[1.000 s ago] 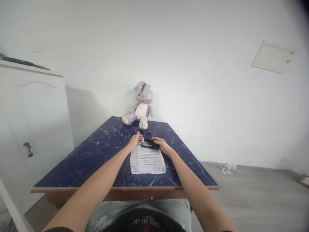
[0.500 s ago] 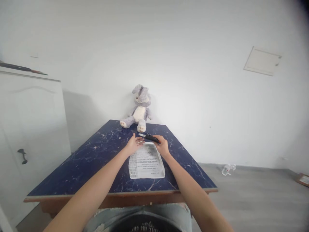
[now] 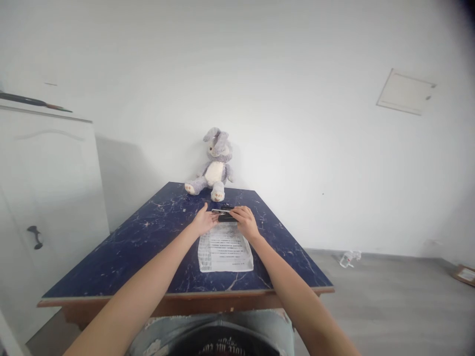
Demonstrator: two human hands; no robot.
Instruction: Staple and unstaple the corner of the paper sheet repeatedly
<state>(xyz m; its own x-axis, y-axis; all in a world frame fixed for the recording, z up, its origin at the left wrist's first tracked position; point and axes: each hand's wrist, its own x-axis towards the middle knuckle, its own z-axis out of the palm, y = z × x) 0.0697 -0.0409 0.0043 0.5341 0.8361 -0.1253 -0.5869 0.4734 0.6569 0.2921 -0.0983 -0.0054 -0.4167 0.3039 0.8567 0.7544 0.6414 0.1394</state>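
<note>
A black stapler [image 3: 227,218] with a silvery strip is over the far end of a printed sheet of paper [image 3: 226,254]. My right hand [image 3: 245,221] grips it from the right, with the fingers curled over its end. It looks spread apart, one dark part above the silvery strip and another below. My left hand [image 3: 202,221] is open, palm turned inward and thumb up, its fingertips at the stapler's left end. Whether those fingertips touch it I cannot tell. The paper lies on the dark blue marbled table [image 3: 148,257], slightly wrinkled at its edges.
A grey plush rabbit [image 3: 215,170] sits at the table's back edge against the white wall. To the left stands a white cabinet [image 3: 52,183] with paintbrushes [image 3: 33,101] on top. A clear plastic bottle [image 3: 348,258] is on the floor at right.
The stapler has turned from slanting to nearly level and now appears spread apart. My right hand has shifted its grip along it, while my left hand stays close by with little movement.
</note>
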